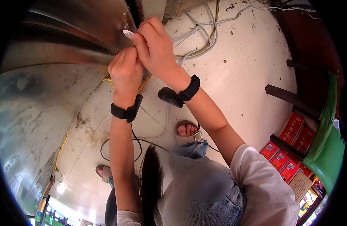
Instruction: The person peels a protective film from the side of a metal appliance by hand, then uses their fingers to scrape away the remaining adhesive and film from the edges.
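Note:
My left hand (126,71) is closed, its fingers curled tight in front of the lower edge of a shiny metal panel (86,24). Right beside it, my right hand (157,47) is pinched shut, touching or nearly touching the left. A pale, shiny oval (129,34) shows at the right thumb's tip; it looks like a long decorated nail. Whatever either hand grips is hidden behind the fingers. Just above the thumb, a whitish ragged streak (124,17) runs down the metal. Each wrist wears a black strap with a small dark block.
Loose grey and yellow cables (209,43) lie on the stained tiled floor (237,75). A scuffed metal side panel (41,101) stands at left. Red boxes (281,156), dark wooden bars (290,98) and a green cloth (324,150) are at right. A thin black cord (150,142) loops near my sandalled feet.

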Demonstrator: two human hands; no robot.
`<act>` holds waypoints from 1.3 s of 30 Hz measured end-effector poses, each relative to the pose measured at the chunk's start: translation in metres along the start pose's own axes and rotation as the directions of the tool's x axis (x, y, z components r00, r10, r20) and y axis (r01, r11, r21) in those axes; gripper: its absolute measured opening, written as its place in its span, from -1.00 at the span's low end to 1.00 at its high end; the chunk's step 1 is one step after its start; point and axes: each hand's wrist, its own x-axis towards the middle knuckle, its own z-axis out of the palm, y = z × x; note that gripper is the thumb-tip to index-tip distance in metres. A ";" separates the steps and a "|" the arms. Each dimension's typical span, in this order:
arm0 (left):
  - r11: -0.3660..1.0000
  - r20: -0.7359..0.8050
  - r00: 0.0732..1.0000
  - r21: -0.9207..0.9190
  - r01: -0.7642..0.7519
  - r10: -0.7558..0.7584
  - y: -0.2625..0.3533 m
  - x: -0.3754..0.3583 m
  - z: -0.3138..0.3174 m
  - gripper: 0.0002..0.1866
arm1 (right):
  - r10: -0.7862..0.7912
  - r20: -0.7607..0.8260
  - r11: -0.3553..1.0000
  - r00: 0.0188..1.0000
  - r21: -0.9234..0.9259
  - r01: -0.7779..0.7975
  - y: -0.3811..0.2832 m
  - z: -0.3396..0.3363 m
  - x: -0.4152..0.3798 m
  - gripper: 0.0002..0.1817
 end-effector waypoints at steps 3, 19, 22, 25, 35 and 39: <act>1.000 -0.001 1.000 -0.008 -0.001 0.001 0.001 -0.001 0.001 -0.88 | -0.002 0.013 1.000 1.000 -0.003 0.002 0.000 -0.002 0.000 -0.88; 0.999 -0.013 1.000 -0.045 0.027 -0.028 -0.001 -0.005 0.006 -0.92 | 0.031 -0.069 0.988 0.997 -0.148 -0.041 0.000 -0.002 0.009 -0.69; 0.997 -0.006 0.998 -0.038 0.065 -0.065 -0.002 -0.008 0.007 -0.90 | -0.050 -0.049 0.958 0.998 -0.284 0.034 0.001 0.005 0.014 -0.62; 0.999 -0.006 0.999 -0.014 0.046 -0.046 -0.004 -0.010 0.007 -0.90 | -0.046 -0.053 0.969 0.998 -0.245 0.032 -0.001 0.007 0.017 -0.67; 0.998 -0.030 0.999 -0.051 0.044 -0.045 0.000 -0.008 0.009 -0.91 | 0.025 0.041 1.000 0.999 -0.014 -0.025 0.005 -0.001 0.016 -0.79; 0.991 -0.024 0.995 0.093 0.097 -0.095 -0.001 -0.015 0.014 -0.91 | 0.046 0.020 0.972 0.999 -0.231 -0.041 -0.010 -0.008 0.012 -0.73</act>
